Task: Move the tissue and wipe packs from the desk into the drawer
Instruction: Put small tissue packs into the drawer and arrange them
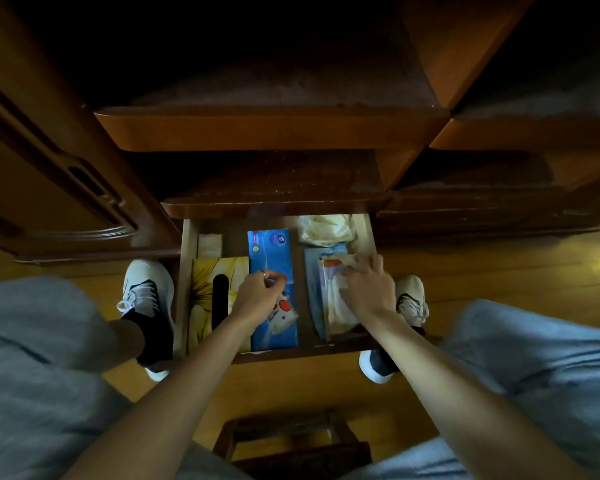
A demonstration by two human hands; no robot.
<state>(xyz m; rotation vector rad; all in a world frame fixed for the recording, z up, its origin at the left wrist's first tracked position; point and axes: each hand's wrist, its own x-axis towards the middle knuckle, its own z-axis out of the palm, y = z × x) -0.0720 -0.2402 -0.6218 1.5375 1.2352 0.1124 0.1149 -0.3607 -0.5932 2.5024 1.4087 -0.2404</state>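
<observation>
**Open drawer, contents and hands**

Drawer (187, 289): pulled out below the dark wooden cabinet, between the person's shoes. Contents, left to right: yellow tissue pack (203, 299) with a dark slot; long blue pack (269, 251); small white-and-red pack (284, 311) lying on the blue one; pale wipe pack (333, 306) over a light blue pack (312, 271); crumpled plastic bag (326, 230) at the back. Left hand (257, 296): fingers curled, touching the white-and-red pack; whether clamped cannot be told. Right hand (369, 289): fingers spread, resting on the pale wipe pack
</observation>
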